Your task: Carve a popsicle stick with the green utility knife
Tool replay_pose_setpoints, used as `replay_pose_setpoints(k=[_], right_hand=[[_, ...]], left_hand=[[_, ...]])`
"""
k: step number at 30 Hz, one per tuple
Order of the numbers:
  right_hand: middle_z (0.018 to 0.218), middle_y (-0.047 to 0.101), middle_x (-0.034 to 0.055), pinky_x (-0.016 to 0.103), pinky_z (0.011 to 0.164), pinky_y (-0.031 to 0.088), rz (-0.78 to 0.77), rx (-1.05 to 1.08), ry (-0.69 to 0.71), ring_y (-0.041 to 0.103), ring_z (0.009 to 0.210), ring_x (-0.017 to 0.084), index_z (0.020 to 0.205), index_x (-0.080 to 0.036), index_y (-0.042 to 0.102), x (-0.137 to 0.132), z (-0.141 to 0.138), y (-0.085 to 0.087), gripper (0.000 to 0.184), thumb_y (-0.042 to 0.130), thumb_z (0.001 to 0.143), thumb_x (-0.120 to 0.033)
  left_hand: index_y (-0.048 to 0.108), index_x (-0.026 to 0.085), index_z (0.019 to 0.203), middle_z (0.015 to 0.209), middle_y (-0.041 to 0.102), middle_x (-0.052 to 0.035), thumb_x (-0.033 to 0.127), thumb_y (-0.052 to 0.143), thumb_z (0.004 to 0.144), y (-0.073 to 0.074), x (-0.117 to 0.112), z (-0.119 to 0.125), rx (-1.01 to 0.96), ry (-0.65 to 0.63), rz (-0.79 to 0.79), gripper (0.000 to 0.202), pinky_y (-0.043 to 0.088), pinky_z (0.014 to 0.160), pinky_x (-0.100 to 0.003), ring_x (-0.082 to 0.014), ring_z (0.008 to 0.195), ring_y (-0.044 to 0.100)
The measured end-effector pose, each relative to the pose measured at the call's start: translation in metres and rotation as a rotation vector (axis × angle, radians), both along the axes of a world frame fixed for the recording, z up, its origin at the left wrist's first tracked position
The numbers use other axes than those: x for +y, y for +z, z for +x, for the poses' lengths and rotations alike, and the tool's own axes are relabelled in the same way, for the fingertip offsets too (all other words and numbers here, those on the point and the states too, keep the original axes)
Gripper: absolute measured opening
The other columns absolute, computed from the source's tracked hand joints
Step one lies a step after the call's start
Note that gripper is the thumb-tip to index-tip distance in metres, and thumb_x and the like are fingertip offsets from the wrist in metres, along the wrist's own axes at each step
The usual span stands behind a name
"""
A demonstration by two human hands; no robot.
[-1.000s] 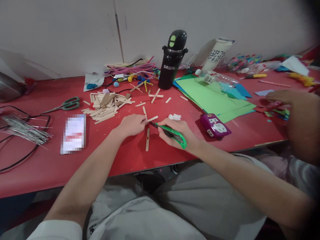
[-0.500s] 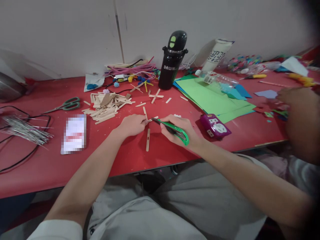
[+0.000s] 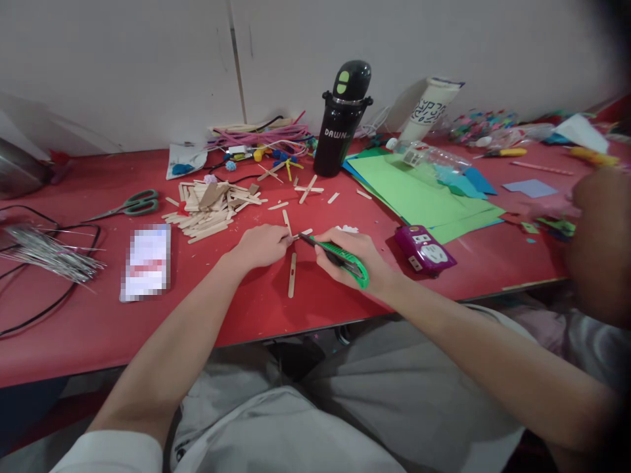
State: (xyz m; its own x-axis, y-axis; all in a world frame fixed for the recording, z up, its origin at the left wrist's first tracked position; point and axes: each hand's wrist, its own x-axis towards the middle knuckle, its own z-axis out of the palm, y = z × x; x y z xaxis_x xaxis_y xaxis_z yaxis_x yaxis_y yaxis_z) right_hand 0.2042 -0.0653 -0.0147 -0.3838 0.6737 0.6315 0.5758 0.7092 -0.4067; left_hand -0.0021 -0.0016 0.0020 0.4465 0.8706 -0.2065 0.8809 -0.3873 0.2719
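Observation:
My right hand (image 3: pixel 357 257) is wrapped round a green craft knife (image 3: pixel 348 259), its dark tip pointing left. That tip touches or nearly touches a popsicle stick (image 3: pixel 307 232) lying crosswise, which my left hand (image 3: pixel 266 246) pins with closed fingers against the red table. Another stick (image 3: pixel 286 220) lies just beyond my left fingertips. Closer to me is a stick with a small hole in it (image 3: pixel 292 279). A heap of popsicle sticks (image 3: pixel 210 209) lies beyond my left hand, and two crossed sticks (image 3: pixel 308 189) sit farther back.
Left of my arm are a phone (image 3: pixel 145 263), green-handled scissors (image 3: pixel 138 203) and a wire bundle (image 3: pixel 54 253). A black bottle (image 3: pixel 338 131) stands behind. To the right lie green paper sheets (image 3: pixel 419 190) and a purple case (image 3: pixel 424 251). Another person's arm (image 3: pixel 601 243) reaches in at far right.
My right hand and the craft knife have shifted very slightly left. My left hand stays in place on the stick. At far right, the other person's hand has drawn to the right.

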Motion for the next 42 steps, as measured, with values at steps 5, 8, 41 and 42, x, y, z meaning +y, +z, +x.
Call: replay_pose_setpoints(k=[5,8,41,42], right_hand=[[0.071,0.063,-0.0008,0.025,0.06,0.046,0.008,-0.096,0.016,0.057,0.059,0.013,0.094,-0.023,0.055,-0.001,-0.0012,0.0014,0.005,0.053,0.092,-0.02],[0.068,0.061,-0.0018,0.025,0.058,0.045,0.025,-0.098,0.025,0.057,0.058,0.013,0.094,-0.023,0.055,-0.0016,-0.0013,0.0005,0.006,0.053,0.091,-0.018],[0.068,0.061,-0.0016,0.024,0.058,0.046,0.095,-0.08,-0.038,0.057,0.057,0.013,0.093,-0.023,0.056,-0.0001,0.0003,-0.0036,0.003,0.055,0.091,-0.021],[0.068,0.06,-0.0017,0.024,0.058,0.046,0.092,-0.079,-0.038,0.058,0.058,0.013,0.093,-0.023,0.056,-0.0001,0.0004,-0.0036,0.003,0.055,0.091,-0.021]], left_hand=[[0.069,0.023,0.096,0.11,0.074,-0.0086,0.039,0.038,0.099,0.0021,-0.0013,0.0006,0.006,0.003,-0.004,0.035,0.048,0.078,-0.034,-0.0266,0.102,0.067],[0.069,0.023,0.098,0.111,0.074,-0.0084,0.039,0.037,0.099,0.0032,-0.002,0.0006,0.011,0.0,-0.006,0.036,0.048,0.079,-0.034,-0.0262,0.102,0.067],[0.067,0.023,0.094,0.111,0.074,-0.0086,0.038,0.038,0.098,0.0027,-0.0015,0.0004,0.001,-0.006,-0.007,0.033,0.046,0.075,-0.034,-0.027,0.102,0.067],[0.067,0.023,0.095,0.111,0.074,-0.0085,0.038,0.038,0.098,0.0029,-0.0015,0.0005,0.002,-0.005,-0.008,0.033,0.046,0.075,-0.034,-0.0268,0.102,0.067]])
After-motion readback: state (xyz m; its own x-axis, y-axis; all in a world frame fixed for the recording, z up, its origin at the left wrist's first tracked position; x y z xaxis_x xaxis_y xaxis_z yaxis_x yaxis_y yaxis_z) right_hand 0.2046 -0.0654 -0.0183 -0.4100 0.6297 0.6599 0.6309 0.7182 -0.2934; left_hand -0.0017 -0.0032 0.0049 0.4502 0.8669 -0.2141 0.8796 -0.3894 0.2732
